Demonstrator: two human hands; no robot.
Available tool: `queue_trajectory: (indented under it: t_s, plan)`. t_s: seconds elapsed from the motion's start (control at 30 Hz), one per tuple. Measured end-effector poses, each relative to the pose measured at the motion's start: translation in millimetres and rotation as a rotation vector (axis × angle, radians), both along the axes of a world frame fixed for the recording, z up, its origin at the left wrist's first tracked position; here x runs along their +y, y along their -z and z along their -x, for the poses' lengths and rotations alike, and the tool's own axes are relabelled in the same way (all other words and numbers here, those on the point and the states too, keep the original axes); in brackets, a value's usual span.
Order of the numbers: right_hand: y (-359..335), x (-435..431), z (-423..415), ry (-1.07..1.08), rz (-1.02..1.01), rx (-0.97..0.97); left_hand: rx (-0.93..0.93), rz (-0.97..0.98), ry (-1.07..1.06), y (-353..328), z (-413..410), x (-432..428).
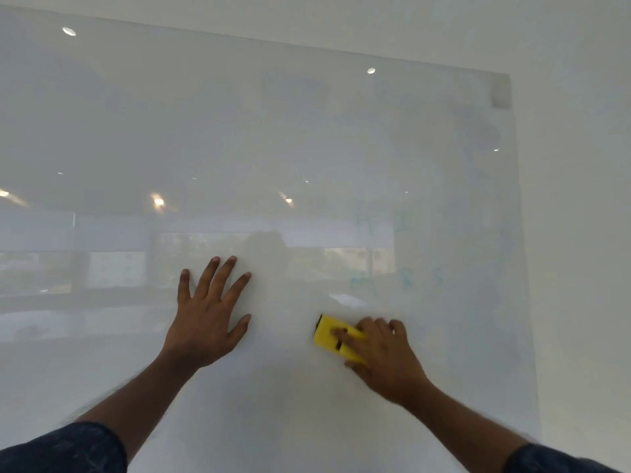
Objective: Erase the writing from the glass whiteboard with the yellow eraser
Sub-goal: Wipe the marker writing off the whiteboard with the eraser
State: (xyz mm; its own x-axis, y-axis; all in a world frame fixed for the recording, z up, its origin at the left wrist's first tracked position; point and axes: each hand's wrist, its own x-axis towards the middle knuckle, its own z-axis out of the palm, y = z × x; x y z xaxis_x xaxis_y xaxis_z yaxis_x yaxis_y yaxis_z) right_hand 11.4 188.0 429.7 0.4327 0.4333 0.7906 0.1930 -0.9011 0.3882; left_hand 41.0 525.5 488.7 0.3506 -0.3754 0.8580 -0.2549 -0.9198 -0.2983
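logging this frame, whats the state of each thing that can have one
large wall-mounted glass whiteboard: mostly wiped, faint teal letters left at right
faint teal writing: smeared, not fully erased
yellow block eraser: pressed to the board, gripped
right hand: closed on the eraser
left hand: open, flat on the glass

Only faint teal marker traces on the glass whiteboard (307, 131), right side, above the yellow eraser (329, 336). Upper group (382, 223): maybe an "H" plus another char, too smeared to be sure. Lower row (397, 281): looks approx like "A R S", pale and partly wiped, reading uncertain. Nothing else legible; no labels, brands or nos. on the eraser or elsewhere on the board.
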Motion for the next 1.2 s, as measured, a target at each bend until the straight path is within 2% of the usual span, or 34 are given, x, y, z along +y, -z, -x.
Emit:
queue_trajectory:
  t_s: [0.07,0.17,0.23,0.33,0.4,0.57,0.67,0.73,0.87,0.97,1.13,1.2]
  plan:
    - [-34.8,-1.8,-0.4,0.045,-0.155,-0.051,-0.005,0.021,-0.008,0.0,-2.0,-3.6]
    - [-52.2,3.7,-3.1,0.053,-0.221,-0.065,-0.024,0.054,-0.006,2.6,-5.3,-10.6]
    - [-37.4,8.1,-5.1,0.001,-0.165,-0.070,-0.040,0.065,0.000,2.5,-8.4,-13.7]
    - [0.4,4.3,-9.7,-0.082,0.101,-0.034,-0.068,0.053,0.004,-1.4,-11.9,-15.3]
    - [-1.4,-9.4,-11.9,-0.084,0.156,-0.040,-0.078,0.042,0.003,-5.8,-12.6,-17.2]
    - [-78.3,-26.1,-10.8,0.061,-0.139,-0.183,-0.071,0.028,-0.009,-21.7,-9.8,-26.2]
    - [-105.0,-19.1,-10.3,0.055,-0.282,-0.178,-0.066,0.038,0.007,-29.1,-10.9,-30.7]
    - [-91.6,-14.9,-10.5,0.013,-0.224,-0.163,-0.065,0.047,0.008,-28.3,-12.2,-32.6]
    - [-39.5,-21.2,-12.3,-0.076,0.045,-0.096,-0.083,0.033,0.009,-28.5,-12.2,-33.2]
    - [-51.2,-36.4,-11.5,-0.039,0.112,-0.133,-0.081,0.024,-0.001,-31.6,-11.0,-35.4]
    - [-125.0,-51.9,-11.8,0.098,-0.247,-0.203,-0.067,0.029,-0.014,-33.3,-12.5,-47.8]
    - [-128.9,-48.1,-12.0,0.108,-0.298,-0.187,-0.061,0.012,-0.004,-34.5,-11.8,-54.9]
